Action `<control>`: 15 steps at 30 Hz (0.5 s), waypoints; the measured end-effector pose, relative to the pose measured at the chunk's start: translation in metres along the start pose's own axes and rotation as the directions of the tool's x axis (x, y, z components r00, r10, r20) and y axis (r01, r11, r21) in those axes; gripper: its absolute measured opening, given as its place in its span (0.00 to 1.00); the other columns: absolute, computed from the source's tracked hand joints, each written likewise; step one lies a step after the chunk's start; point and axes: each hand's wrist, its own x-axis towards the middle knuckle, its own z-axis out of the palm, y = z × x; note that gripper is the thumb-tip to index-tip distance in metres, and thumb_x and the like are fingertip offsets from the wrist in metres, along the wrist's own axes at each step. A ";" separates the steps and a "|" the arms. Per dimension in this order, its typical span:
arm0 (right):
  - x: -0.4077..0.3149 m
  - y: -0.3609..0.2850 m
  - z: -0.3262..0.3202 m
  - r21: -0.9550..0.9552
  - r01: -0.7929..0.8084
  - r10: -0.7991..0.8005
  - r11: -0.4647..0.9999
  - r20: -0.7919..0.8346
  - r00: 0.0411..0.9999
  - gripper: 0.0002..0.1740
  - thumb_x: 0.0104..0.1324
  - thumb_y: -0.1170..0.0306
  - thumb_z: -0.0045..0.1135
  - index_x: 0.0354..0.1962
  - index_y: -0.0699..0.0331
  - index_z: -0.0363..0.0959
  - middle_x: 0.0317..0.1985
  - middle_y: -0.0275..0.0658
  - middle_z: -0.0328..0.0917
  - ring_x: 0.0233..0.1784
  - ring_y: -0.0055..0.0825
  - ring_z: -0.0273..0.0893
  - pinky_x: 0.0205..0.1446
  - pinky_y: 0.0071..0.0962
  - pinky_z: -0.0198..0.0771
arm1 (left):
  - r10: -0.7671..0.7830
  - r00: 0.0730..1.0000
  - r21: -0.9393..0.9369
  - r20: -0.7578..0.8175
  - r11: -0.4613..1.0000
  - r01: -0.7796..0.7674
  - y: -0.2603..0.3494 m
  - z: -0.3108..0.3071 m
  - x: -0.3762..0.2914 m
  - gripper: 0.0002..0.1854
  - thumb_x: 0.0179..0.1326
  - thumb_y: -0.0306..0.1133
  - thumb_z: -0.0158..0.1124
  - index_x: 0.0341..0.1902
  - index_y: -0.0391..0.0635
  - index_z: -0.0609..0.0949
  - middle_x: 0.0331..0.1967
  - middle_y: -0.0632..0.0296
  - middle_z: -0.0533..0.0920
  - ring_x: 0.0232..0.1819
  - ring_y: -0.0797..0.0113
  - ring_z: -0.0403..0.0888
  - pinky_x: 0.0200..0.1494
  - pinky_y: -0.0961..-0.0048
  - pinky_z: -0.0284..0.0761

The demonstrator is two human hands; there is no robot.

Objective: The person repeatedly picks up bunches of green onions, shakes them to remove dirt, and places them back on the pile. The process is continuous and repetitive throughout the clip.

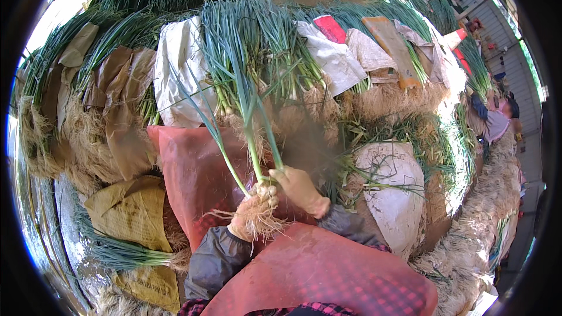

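Observation:
My left hand grips a small bunch of scallions by the root end, over my lap. Their white bulbs and stringy pale roots cover much of that hand's fingers. The green leaves point away from me. My right hand is just right of the bulbs, its thumb and fingers closed on a green scallion stalk that leans apart from the middle one. Beneath both hands a translucent red plastic sheet covers my lap and a checked garment.
Ahead lie rows of scallion bunches, some under white sacks and brown sacks. A yellow sack and a loose bunch lie left. Leaf scraps and a white sack are right. Another person sits far right.

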 end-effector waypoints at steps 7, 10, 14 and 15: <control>-0.100 0.175 -0.091 -0.622 -0.591 0.399 0.514 -0.437 0.806 0.26 0.67 0.57 0.58 0.55 0.68 0.71 0.49 0.56 0.79 0.48 0.50 0.80 0.55 0.47 0.72 | 0.391 0.892 0.433 -0.225 0.861 -0.268 0.010 0.020 0.000 0.06 0.65 0.24 0.63 0.43 0.45 0.77 0.36 0.60 0.82 0.32 0.71 0.80 0.32 0.76 0.77; -0.064 0.119 -0.064 -0.194 -0.384 0.352 0.903 -0.178 0.919 0.35 0.69 0.55 0.59 0.64 0.70 0.64 0.56 0.58 0.76 0.55 0.48 0.79 0.59 0.39 0.73 | 0.449 0.863 0.632 -0.232 0.744 -0.217 -0.006 0.012 0.005 0.09 0.62 0.23 0.67 0.41 0.48 0.76 0.35 0.64 0.82 0.31 0.74 0.79 0.35 0.76 0.77; -0.007 -0.001 -0.023 0.468 -0.261 0.038 0.844 0.432 0.901 0.26 0.74 0.58 0.55 0.62 0.67 0.70 0.53 0.37 0.79 0.50 0.21 0.77 0.53 0.23 0.71 | 0.495 0.849 0.788 -0.187 0.592 -0.171 -0.022 0.021 0.000 0.11 0.60 0.19 0.67 0.41 0.47 0.76 0.36 0.71 0.78 0.35 0.81 0.74 0.39 0.81 0.73; 0.002 -0.003 -0.005 0.575 -0.350 0.042 0.739 0.480 0.876 0.20 0.74 0.62 0.57 0.55 0.68 0.75 0.48 0.34 0.80 0.45 0.18 0.75 0.49 0.19 0.71 | 0.495 0.854 0.809 -0.164 0.562 -0.170 -0.021 0.022 -0.002 0.12 0.59 0.19 0.67 0.43 0.46 0.77 0.36 0.72 0.77 0.35 0.82 0.73 0.39 0.81 0.73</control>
